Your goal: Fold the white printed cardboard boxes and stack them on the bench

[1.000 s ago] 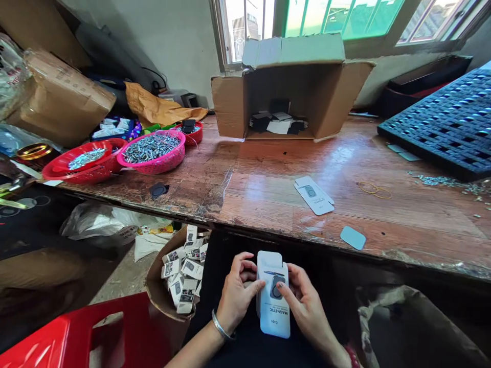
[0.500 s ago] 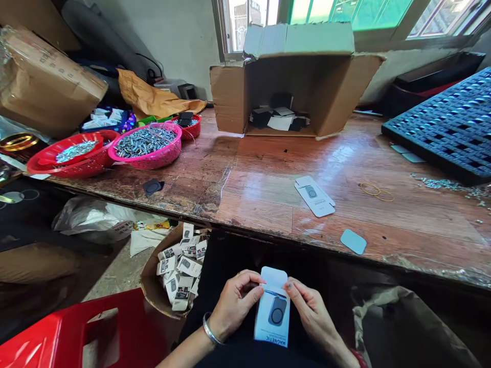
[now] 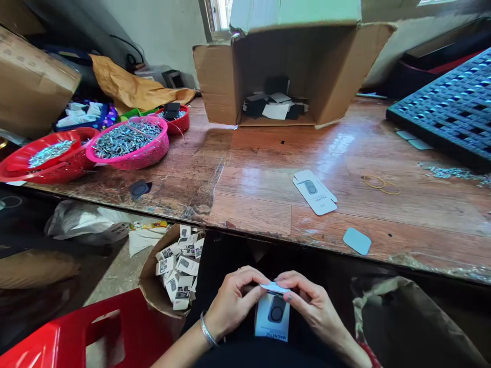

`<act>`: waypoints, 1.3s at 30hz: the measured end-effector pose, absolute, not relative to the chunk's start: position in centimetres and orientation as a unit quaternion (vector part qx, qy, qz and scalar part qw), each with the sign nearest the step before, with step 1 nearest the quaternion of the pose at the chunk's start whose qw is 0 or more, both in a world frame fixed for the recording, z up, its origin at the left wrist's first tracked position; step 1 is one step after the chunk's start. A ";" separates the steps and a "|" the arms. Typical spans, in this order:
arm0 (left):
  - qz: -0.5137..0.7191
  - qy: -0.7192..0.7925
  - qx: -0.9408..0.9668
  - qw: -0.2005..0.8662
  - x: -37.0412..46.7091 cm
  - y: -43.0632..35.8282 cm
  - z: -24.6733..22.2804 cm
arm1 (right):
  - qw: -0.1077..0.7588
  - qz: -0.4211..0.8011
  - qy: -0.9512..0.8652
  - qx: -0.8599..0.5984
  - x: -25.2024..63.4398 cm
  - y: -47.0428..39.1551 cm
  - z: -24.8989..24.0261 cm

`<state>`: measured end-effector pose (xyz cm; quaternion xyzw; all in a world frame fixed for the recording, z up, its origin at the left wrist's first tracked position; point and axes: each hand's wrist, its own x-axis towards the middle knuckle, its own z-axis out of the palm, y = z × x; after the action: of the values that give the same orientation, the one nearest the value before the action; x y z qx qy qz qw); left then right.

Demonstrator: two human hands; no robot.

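Note:
Over my lap I hold a small white packaging box (image 3: 271, 319) printed with a dark device and the word MAGNETIC. My left hand (image 3: 238, 300) pinches its top left corner between thumb and fingers. At the top right, my right hand (image 3: 311, 302) has its fingers closed on the folded-over end flap (image 3: 275, 288). What lies inside the box is hidden. On the table ahead lies a flattened box of the same print (image 3: 315, 192), and nearer the edge a pale blue rounded card (image 3: 357, 240).
An open cardboard carton (image 3: 220, 84) with black and white pieces stands at the back. Baskets of metal parts, including a pink basket (image 3: 132, 161), sit left. A carton of packed boxes (image 3: 151, 286) is below, beside a red stool (image 3: 72, 327). A dark grid tray (image 3: 452, 112) lies right.
The box's top flap stood up before; now it is bent down over the opening, with my right fingers on it. The view has tilted down a little.

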<state>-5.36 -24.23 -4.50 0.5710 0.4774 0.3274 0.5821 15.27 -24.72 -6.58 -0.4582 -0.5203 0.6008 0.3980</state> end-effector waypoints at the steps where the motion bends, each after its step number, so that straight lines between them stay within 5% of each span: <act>1: 0.335 0.470 0.590 0.564 -5.4 -24.2 -4.4 | 0.399 0.592 -0.532 -0.456 15.3 -24.7 -6.5; 9: 0.313 0.512 0.619 0.506 -4.9 -23.8 -3.3 | 0.303 0.566 -0.601 -0.476 14.9 -23.6 -4.1; 16: 0.274 0.518 0.523 0.619 -5.4 -22.7 -2.9 | 0.231 0.625 -0.554 -0.498 14.9 -21.8 -2.7; 26: 0.273 0.492 0.599 0.569 -6.1 -24.4 -4.1 | 0.327 0.463 -0.711 -0.417 15.6 -25.7 -6.4; 33: 0.377 0.497 0.399 0.672 -5.5 -24.8 -6.5 | 0.355 0.353 -0.757 -0.420 14.0 -24.5 -7.4; 39: 0.536 0.687 0.257 0.418 -17.7 -22.8 -8.0 | 0.388 0.159 -0.802 -0.425 13.1 -18.3 -3.1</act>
<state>-17.72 -22.80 -8.04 0.2572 0.6868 0.5358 0.4184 13.13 -18.31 -3.06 -0.4255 -0.8022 0.1588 0.3875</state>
